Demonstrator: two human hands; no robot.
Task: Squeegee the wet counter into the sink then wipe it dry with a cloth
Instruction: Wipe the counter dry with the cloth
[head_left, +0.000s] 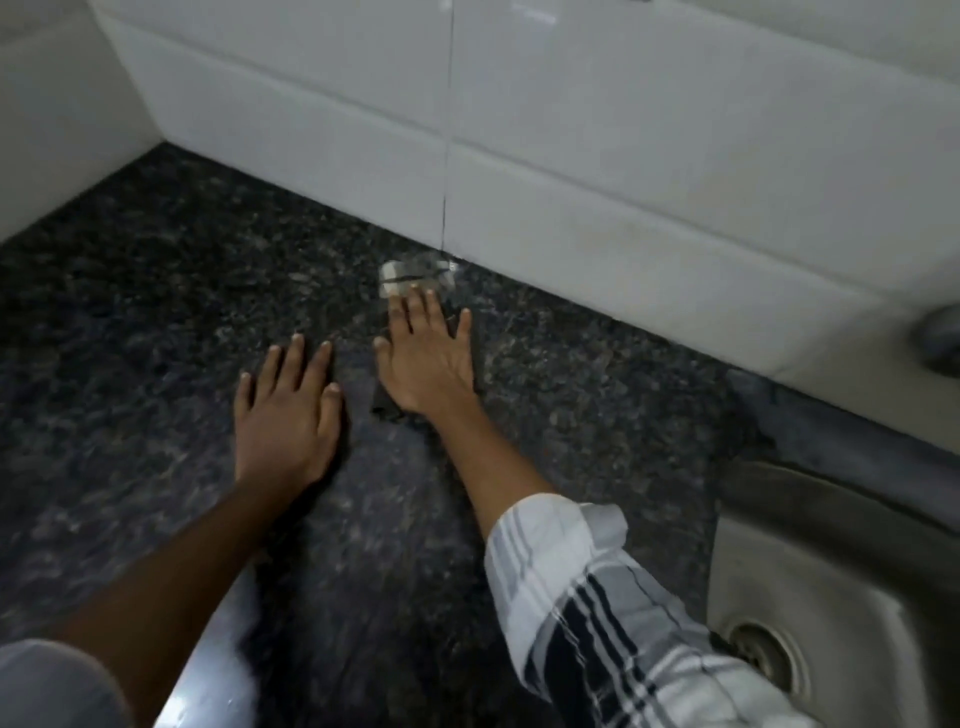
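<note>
My right hand (423, 358) lies flat, palm down, on a dark cloth (385, 407) spread on the black speckled granite counter (156, 312). The cloth peeks out under the wrist and beside the little finger. A pale patch (413, 275) shows just past the fingertips, close to the wall; whether it belongs to the cloth I cannot tell. My left hand (285, 410) rests palm down on the bare counter just left of the cloth, fingers apart, holding nothing. The steel sink (810, 561) sits at the lower right. No squeegee is in view.
White wall tiles (571, 156) run along the back of the counter and meet a side wall at the left corner. A grey tap base (943, 338) shows at the right edge. The sink's drain (769, 657) is near my striped right sleeve (597, 597).
</note>
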